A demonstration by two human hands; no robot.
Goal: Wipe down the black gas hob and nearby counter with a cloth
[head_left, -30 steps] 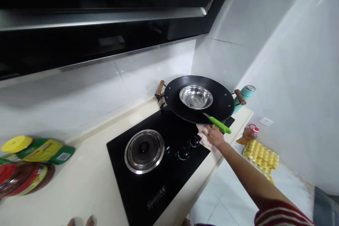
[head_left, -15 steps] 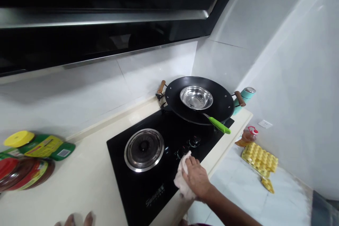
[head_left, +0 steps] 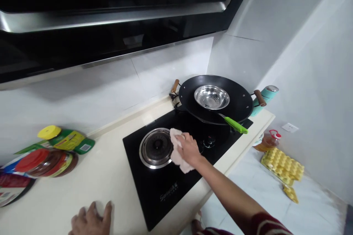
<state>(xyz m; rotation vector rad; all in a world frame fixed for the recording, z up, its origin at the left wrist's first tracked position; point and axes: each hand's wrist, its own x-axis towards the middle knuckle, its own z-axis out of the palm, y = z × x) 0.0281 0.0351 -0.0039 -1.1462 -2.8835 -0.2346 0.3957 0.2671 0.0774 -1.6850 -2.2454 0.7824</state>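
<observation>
My right hand (head_left: 189, 149) is closed on a pale pink cloth (head_left: 178, 156), pressed against the black glass cooktop (head_left: 154, 191). The cloth touches the right rim of the round left burner (head_left: 156, 148) and lies left of a control knob (head_left: 209, 141). Lower left, my left hand (head_left: 92, 220) rests on the white counter (head_left: 118, 205), fingers spread and holding nothing. On the far burner sits a black wok (head_left: 193, 99) with wooden handles. It holds a shiny metal bowl (head_left: 211, 97) and a utensil with a green handle (head_left: 235, 125).
A range hood (head_left: 116, 36) overhangs the back. Left on the counter lie a green bottle with a yellow cap (head_left: 68, 139) and a red-lidded jar (head_left: 52, 163). A turquoise flask (head_left: 266, 97) stands behind the wok; yellow egg trays (head_left: 282, 167) are on the floor.
My right hand has moved the cloth from the cooktop's front edge back and left to the burner's rim. More of my left hand shows. The view has shifted left.
</observation>
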